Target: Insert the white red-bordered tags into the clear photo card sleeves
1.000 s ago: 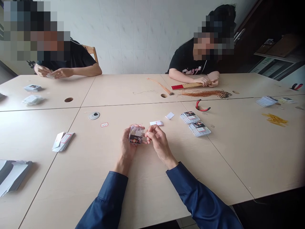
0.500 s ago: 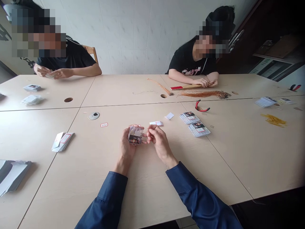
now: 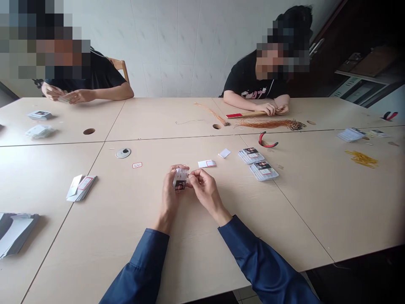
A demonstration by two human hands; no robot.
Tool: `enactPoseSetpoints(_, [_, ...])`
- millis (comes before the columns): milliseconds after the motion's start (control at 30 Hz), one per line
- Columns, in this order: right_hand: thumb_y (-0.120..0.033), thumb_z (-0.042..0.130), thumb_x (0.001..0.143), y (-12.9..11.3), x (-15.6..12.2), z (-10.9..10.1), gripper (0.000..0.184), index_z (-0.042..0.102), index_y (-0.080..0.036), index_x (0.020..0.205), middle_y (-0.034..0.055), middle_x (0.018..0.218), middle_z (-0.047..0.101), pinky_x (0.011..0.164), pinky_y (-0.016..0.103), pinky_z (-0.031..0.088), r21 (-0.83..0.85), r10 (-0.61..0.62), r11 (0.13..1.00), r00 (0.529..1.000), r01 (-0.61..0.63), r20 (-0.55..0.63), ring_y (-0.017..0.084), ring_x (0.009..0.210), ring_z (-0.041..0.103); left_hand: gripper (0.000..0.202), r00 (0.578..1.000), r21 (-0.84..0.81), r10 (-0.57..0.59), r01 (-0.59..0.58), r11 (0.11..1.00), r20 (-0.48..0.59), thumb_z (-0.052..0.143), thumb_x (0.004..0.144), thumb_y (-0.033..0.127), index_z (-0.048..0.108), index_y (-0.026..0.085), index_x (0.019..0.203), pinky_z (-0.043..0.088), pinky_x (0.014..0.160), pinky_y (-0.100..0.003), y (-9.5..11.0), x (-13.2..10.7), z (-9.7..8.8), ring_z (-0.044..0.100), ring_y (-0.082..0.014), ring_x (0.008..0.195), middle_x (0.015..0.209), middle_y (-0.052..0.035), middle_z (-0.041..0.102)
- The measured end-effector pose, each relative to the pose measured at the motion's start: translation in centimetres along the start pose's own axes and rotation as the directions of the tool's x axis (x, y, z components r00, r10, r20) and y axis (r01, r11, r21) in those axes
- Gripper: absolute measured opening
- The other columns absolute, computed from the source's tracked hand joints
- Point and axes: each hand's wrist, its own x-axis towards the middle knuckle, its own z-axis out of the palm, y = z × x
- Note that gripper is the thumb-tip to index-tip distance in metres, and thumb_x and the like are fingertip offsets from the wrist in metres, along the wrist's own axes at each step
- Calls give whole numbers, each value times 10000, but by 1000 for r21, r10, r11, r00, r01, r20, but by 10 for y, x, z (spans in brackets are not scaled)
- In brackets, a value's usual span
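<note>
My left hand [image 3: 169, 192] is wrapped round a small clear packet with a dark printed card [image 3: 180, 180], held just above the beige table [image 3: 202, 236]. My right hand [image 3: 204, 190] has its fingers pinched against the packet's right edge. A white card with a red frame [image 3: 206, 163] lies just beyond my hands. Two stacks of finished packets [image 3: 258, 164] sit to the right of it.
Red-handled pliers [image 3: 267, 143], a bundle of orange cords [image 3: 268, 124] and yellow bands [image 3: 362, 158] lie farther off. White cards [image 3: 79, 187] and grey sleeves [image 3: 14, 232] are on the left. Two people sit across the table, hands busy with their own pieces.
My right hand has moved left and closed in onto the packet's edge. The packet has turned more edge-on and looks narrower.
</note>
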Motion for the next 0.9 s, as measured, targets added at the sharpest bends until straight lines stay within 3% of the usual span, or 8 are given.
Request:
enactPoseSetpoints(200, [-368,567,873,2,-1,3,241,534,-200,703,-17,658,571,576,255,398,-34,25,999,999,-24,47,139,600,509,375,994,283,87,-101,954,63,386,986,488,638,210,987,504,825,-281,-3,-7,4,607,-194,995,1123,-60,641])
enactPoseSetpoints(500, [-406,561,888,7,2,2,296,474,-213,681,-44,594,439,527,250,349,-26,-6,1000,999,8,51,122,544,403,431,994,345,61,-88,935,86,340,1000,529,619,201,982,505,799,-283,-2,-7,7,612,-176,912,1069,-70,660])
enactPoseSetpoints(733, [-371,522,893,11,3,4,255,506,-211,695,-11,654,528,583,263,430,21,-26,999,999,25,38,154,608,513,423,992,351,77,-108,930,100,331,1003,527,606,206,990,503,779,-277,-5,-5,6,611,-166,882,1147,-76,657])
enactPoseSetpoints(900, [-361,543,872,12,5,4,255,473,-217,673,-22,626,518,571,261,428,-2,-9,1000,999,9,50,145,580,493,433,993,366,80,-107,925,88,347,996,543,616,205,981,491,774,-270,-4,-5,6,605,-171,890,1053,-65,663])
